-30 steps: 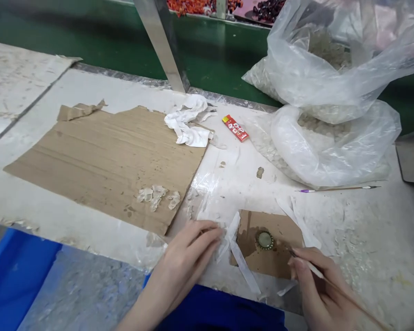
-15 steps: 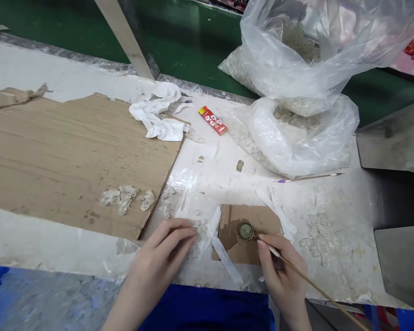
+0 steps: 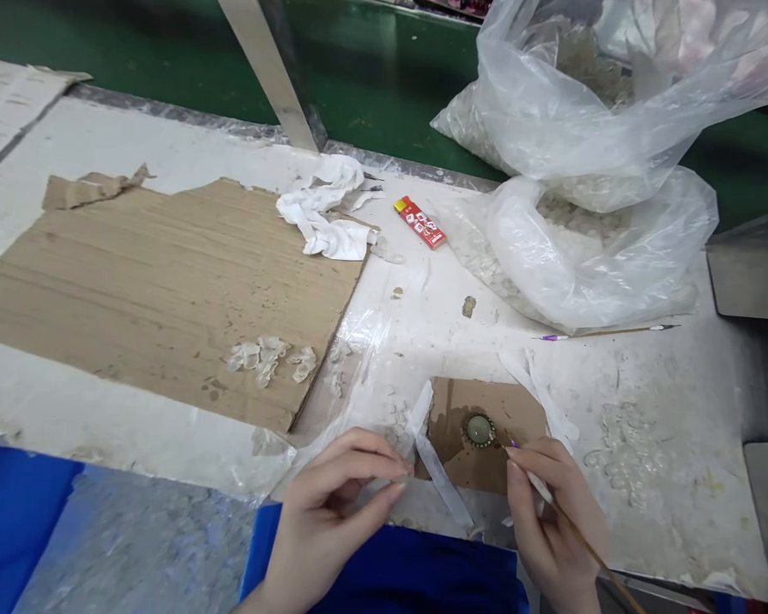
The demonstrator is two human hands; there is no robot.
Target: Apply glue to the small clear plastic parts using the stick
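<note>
My right hand [image 3: 554, 503] grips a thin paintbrush [image 3: 576, 533] with a long wooden handle. Its tip points at a small round piece [image 3: 480, 430] with a dark beaded rim and a pale centre, which lies on a small damp cardboard square [image 3: 457, 401]. To the left of that square, my left hand [image 3: 346, 503] is raised a little, thumb and fingertips drawn together in a pinch. Whatever sits between them is too small to make out. Beyond those fingers lie small clear pieces [image 3: 397, 418], and a white strip [image 3: 441, 482] crosses the square's left edge.
A large cardboard sheet [image 3: 185, 264] bears clear petal-like pieces [image 3: 269, 358] and a crumpled white cloth [image 3: 333, 213]. A red packet [image 3: 419, 222] lies near plastic bags [image 3: 550, 256] of small pieces. A second brush [image 3: 608, 332] and more clear pieces [image 3: 627, 452] are on the right.
My left hand has come up off the small clear pieces, its thumb now showing against the fingertips. The brush tip has drawn back slightly from the round piece. The whole view has shifted.
</note>
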